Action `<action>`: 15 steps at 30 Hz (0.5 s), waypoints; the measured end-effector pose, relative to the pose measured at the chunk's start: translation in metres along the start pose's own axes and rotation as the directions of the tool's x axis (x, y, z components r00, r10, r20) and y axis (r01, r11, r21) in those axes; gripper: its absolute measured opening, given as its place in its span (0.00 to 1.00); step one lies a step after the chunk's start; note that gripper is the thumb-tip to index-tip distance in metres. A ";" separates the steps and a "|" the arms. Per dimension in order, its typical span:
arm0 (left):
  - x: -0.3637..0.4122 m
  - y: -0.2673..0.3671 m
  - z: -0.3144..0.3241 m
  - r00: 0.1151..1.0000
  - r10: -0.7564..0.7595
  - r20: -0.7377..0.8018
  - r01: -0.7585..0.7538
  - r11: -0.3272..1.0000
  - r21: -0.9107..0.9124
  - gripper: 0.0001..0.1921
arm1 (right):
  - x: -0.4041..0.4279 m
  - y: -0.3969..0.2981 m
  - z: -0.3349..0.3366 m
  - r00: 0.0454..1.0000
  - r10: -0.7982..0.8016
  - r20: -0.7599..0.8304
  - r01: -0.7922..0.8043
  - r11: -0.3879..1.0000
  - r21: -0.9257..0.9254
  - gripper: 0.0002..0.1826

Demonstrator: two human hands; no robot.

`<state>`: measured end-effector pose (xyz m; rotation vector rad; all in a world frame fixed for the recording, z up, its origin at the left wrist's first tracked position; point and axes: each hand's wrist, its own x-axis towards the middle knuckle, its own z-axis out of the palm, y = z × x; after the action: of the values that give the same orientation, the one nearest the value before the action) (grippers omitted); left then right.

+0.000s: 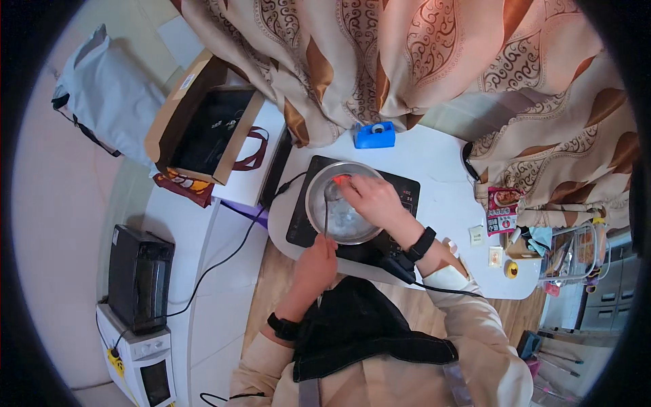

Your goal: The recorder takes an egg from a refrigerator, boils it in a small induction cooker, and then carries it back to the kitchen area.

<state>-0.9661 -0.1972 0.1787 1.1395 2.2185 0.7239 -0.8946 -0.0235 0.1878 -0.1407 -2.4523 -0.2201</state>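
A round metal pot (351, 235) with cloudy, whitish liquid stands on a black induction cooktop (300, 224). My left hand (314, 262), at the near side of the pot, is closed on the handle of a metal ladle (326, 219), whose bowl is inside the pot near its left part. Over the pot is my right hand (371, 198), its fingertips at a small red-orange item (341, 179) above the ladle's bowl; the fingers partly hide it, and what it is cannot be told. Both wrists wear black bands.
A blue tape dispenser (375, 136) sits beyond the cooktop. Food packets (502, 211) and a small yellow round item (511, 269) lie at the right. An open cardboard box (224, 163) and a black cable (231, 258) are at the left. Patterned curtains (366, 61) hang behind the table.
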 end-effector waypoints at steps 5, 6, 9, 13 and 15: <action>-0.002 0.009 -0.003 1.000 0.011 -0.007 -0.011 0.999 0.036 0.09 | -0.008 0.004 0.009 1.000 -0.004 0.028 0.006 0.998 -0.064 0.06; -0.002 0.008 -0.003 1.000 0.011 -0.006 -0.011 0.999 0.036 0.09 | -0.007 0.003 0.011 0.998 0.054 0.039 -0.049 0.993 -0.111 0.05; -0.001 0.008 -0.004 0.997 0.071 -0.034 -0.070 0.997 0.045 0.09 | -0.005 -0.006 0.021 0.994 0.050 0.101 -0.040 0.995 -0.091 0.06; -0.002 0.008 -0.007 1.000 0.005 -0.009 -0.003 0.977 0.214 0.09 | -0.021 -0.015 0.026 0.973 0.007 0.229 0.002 0.999 -0.039 0.06; -0.002 0.004 -0.006 1.000 -0.013 0.014 0.010 0.970 0.243 0.09 | -0.028 -0.012 0.021 0.971 -0.026 0.239 0.015 0.999 0.046 0.05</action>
<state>-0.9671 -0.1980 0.1855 1.2413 2.3467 0.4446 -0.8872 -0.0321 0.1526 -0.1290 -2.6985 -0.1657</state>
